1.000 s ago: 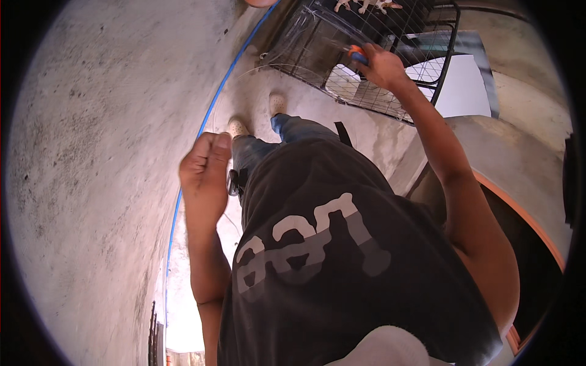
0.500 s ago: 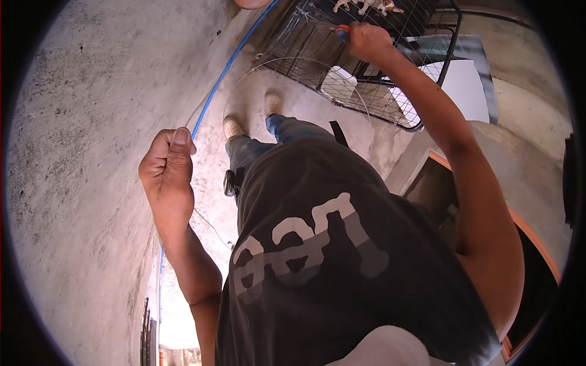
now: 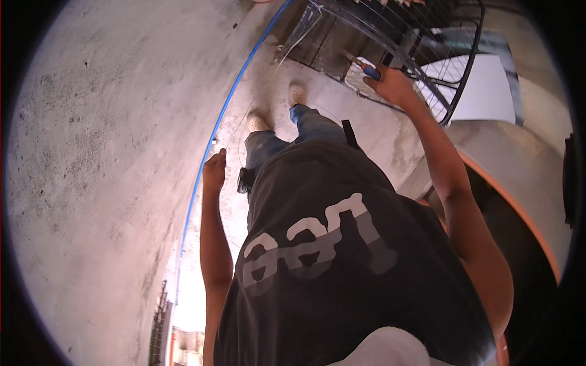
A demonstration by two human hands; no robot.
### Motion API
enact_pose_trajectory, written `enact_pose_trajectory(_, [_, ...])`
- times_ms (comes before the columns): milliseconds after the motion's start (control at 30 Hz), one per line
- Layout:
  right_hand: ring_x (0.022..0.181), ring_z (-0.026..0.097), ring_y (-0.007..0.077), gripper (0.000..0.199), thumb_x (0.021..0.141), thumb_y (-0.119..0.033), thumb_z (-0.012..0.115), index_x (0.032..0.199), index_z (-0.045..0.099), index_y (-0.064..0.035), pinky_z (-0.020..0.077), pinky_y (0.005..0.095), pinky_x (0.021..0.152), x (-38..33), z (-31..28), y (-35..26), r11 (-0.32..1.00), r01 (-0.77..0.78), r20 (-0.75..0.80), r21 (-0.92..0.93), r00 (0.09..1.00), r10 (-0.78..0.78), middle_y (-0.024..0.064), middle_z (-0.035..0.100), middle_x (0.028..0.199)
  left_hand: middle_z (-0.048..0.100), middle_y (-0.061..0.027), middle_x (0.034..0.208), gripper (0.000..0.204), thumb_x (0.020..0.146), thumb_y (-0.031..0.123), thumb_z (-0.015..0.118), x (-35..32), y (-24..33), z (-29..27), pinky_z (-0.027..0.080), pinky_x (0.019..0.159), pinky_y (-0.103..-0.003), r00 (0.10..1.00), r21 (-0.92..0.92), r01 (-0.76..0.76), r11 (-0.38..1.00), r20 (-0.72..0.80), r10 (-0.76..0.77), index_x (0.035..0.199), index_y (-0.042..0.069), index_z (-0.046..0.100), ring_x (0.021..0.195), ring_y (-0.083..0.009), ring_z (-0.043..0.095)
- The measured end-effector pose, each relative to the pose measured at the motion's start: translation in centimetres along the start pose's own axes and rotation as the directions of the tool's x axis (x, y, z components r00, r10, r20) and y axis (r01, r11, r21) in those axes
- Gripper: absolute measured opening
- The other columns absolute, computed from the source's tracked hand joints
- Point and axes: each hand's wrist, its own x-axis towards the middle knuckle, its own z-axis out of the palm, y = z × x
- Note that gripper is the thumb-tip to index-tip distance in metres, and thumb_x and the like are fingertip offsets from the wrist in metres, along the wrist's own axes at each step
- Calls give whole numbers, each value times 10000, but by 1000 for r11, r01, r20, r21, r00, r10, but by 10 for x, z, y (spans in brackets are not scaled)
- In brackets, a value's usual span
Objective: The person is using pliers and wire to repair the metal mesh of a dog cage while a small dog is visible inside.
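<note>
My left hand (image 3: 214,171) is low by the wall, its thumb and fingers pinched on a thin wire (image 3: 239,127). The wire is faint against the pale floor and curves in front of my legs. My right hand (image 3: 390,85) is wrapped round a blue-handled hand tool (image 3: 370,71) with a narrow metal end pointing up and left. Its exact kind is hard to make out. Just beyond this hand stands a black-framed wire cage (image 3: 469,73). A pale strip (image 3: 300,41) hangs from the cage's left corner.
A rough grey wall (image 3: 110,152) rises on the left, with a blue hose or pipe (image 3: 227,104) along it. White sheeting (image 3: 482,91) lies beyond the cage. An orange-edged dark opening (image 3: 519,213) is at the right. My feet in beige clogs (image 3: 297,93) stand on the concrete floor.
My left hand has dropped lower and farther from the view, still pinching the wire. My right hand has come down and right from the cage's upper part, with the tool in it.
</note>
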Motion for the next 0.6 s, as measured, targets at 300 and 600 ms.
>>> enact_pose_trajectory(300, [813,644,345,473,828,-466,677,889,616,-1,486,412,757,-171,173,14,779,-345,106,524,934,342,207,661,833,608,-177,674,564,958,506,473,84,-44,32,460,678,-415,982,320,-171,932,131,135,707,18,600,669,-327,588])
enact_pose_trajectory(600, [757,593,219,375,810,-273,622,968,612,67,463,368,716,-305,348,-27,254,-466,328,848,836,439,132,632,794,604,-133,660,551,973,476,457,72,-48,45,460,684,-364,919,141,-326,935,281,277,746,13,651,670,-225,583])
